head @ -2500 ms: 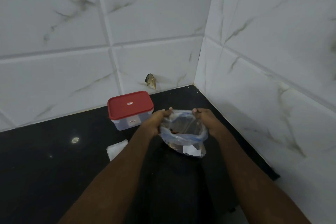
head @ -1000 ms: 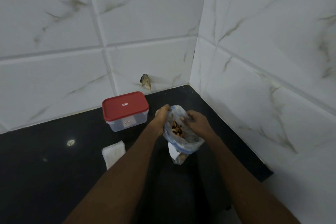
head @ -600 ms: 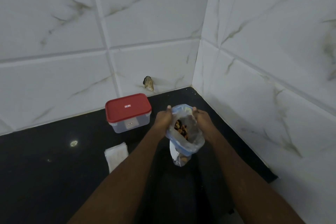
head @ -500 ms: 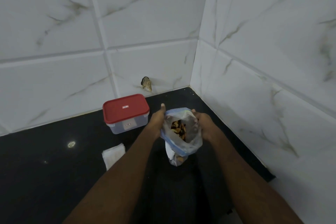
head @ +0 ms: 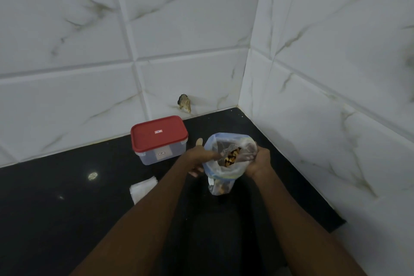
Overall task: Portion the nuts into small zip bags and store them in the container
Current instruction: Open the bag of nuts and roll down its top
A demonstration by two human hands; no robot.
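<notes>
A clear plastic bag (head: 220, 172) with a blue rim stands on the black counter (head: 56, 213), its mouth spread wide and brown nuts (head: 231, 159) showing inside. My right hand (head: 257, 162) grips the bag's right edge. My left hand (head: 198, 160) is at the left edge with a finger reaching into the mouth; whether it holds the rim is unclear. The container (head: 160, 140), clear with a red lid snapped on, sits to the left near the back wall. A stack of small flat zip bags (head: 142, 189) lies on the counter left of my left forearm.
White marble-look tiled walls meet in a corner right behind the bag. A small brownish lump (head: 184, 103) sticks to the back wall above the counter. The counter's right edge ends near the side wall at the lower right.
The bag's mouth has been pulled wider. My left hand has shifted from gripping the rim to pointing a finger into the opening. The right hand keeps its hold.
</notes>
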